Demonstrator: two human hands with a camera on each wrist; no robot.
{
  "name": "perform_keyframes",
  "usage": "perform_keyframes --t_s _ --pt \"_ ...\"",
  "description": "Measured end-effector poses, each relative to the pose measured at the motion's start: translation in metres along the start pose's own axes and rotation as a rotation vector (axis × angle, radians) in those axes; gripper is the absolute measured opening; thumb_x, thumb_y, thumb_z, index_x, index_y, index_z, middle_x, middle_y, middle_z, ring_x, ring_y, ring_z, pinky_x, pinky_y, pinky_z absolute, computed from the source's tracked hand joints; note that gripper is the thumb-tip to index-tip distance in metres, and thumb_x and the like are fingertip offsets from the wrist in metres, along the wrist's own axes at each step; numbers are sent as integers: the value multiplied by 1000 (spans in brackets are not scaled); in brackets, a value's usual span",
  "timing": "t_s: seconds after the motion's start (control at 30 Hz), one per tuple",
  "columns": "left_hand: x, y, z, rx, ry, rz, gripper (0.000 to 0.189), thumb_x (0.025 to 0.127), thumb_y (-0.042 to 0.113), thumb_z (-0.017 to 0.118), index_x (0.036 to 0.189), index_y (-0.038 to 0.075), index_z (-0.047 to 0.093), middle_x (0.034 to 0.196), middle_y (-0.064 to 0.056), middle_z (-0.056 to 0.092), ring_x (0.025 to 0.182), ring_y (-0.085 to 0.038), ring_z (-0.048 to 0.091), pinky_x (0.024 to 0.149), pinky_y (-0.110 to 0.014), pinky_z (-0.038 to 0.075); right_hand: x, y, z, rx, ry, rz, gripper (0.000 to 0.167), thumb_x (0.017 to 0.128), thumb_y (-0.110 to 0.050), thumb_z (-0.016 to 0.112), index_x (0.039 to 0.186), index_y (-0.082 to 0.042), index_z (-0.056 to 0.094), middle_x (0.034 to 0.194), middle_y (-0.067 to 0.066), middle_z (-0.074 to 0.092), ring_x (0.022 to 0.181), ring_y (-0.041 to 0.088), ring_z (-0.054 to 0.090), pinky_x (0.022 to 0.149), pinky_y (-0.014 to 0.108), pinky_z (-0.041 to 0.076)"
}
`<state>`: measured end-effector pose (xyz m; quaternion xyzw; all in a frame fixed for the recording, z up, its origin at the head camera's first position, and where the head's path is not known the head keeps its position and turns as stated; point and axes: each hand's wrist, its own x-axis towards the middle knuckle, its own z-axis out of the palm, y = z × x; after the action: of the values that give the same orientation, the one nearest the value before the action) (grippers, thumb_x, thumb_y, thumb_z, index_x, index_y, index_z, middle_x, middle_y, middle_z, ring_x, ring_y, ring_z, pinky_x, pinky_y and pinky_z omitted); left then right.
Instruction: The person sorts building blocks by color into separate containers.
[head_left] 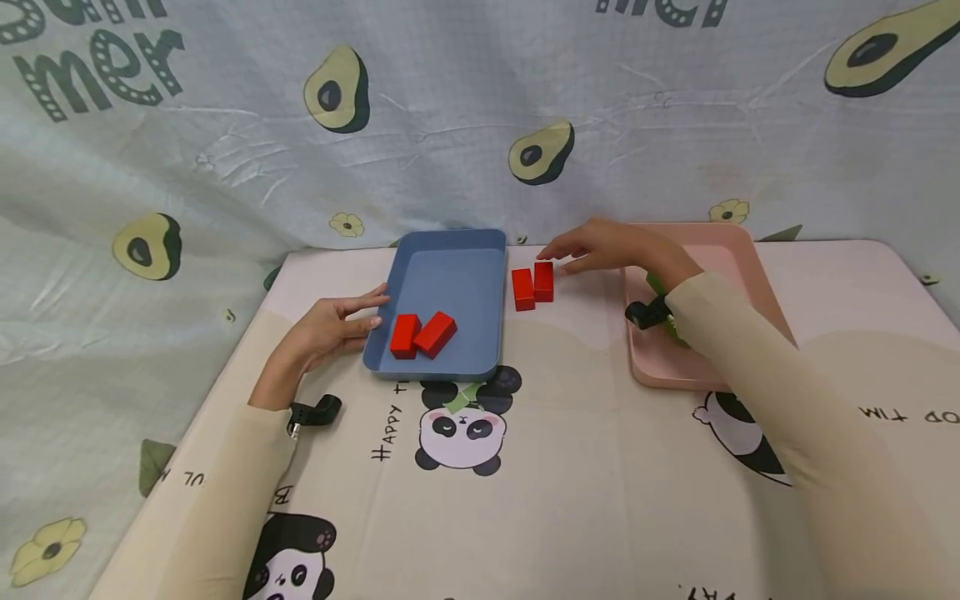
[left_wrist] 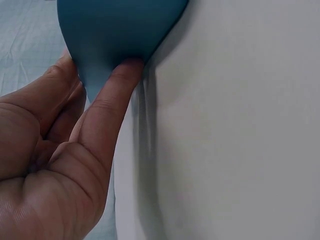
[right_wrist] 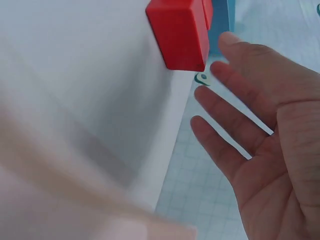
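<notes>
My left hand [head_left: 330,327] touches the outer left side of a blue tray [head_left: 457,283] with fairly straight fingers. Inside that tray two red blocks lie close together, an upright-lying block [head_left: 406,336] and a slanted block [head_left: 436,335]. Two more red blocks, a left one [head_left: 523,289] and a right one [head_left: 543,282], sit side by side on the table right of the tray. Beside the right one hovers my right hand [head_left: 611,244], fingers spread, nothing held. In the right wrist view a gap shows between this hand [right_wrist: 265,125] and the red block [right_wrist: 180,35].
A pink tray [head_left: 750,250] stands on the right under my right forearm, with green objects [head_left: 654,285] partly hidden in it. The table [head_left: 570,467] wears a panda-print cover. Behind it hangs an avocado-print cloth [head_left: 450,100].
</notes>
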<state>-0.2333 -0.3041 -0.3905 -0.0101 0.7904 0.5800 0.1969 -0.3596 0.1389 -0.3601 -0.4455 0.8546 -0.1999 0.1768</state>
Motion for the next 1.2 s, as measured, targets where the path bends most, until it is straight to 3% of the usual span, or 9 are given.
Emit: perform_keyframes --t_s 0.33,0.67,0.87,1.03,1.2 --pt "0 0 2 25 19 3 56 99 7 67 152 12 49 167 5 28 145 -27 40 91 -32 57 18 2 6 105 -50 43 49 92 2 68 140 -5 61 133 15 65 124 34 61 102 47 52" --pt "0 -2 2 2 18 16 55 99 4 65 152 10 48 166 6 28 144 -25 42 91 -31 57 22 3 13 117 -33 198 35 84 -11 84 114 -8 68 119 10 67 117 30 60 101 43 54" --pt "0 -3 2 -1 22 7 55 99 5 65 151 10 49 166 6 28 144 -26 42 91 -31 57 18 3 11 111 -37 173 34 82 -15 86 110 -8 68 118 7 69 112 27 61 97 39 55" --pt "0 -2 1 0 17 11 54 100 4 64 152 10 48 166 6 28 144 -25 42 90 -31 57 12 1 7 96 -17 179 39 82 -16 87 114 -7 64 113 9 72 103 26 61 89 37 55" --pt "0 -2 1 -5 19 7 54 100 4 64 151 10 49 166 6 28 143 -25 43 90 -31 57 7 -3 3 113 -21 122 50 85 -12 83 132 -7 65 122 13 72 111 30 66 98 42 55"
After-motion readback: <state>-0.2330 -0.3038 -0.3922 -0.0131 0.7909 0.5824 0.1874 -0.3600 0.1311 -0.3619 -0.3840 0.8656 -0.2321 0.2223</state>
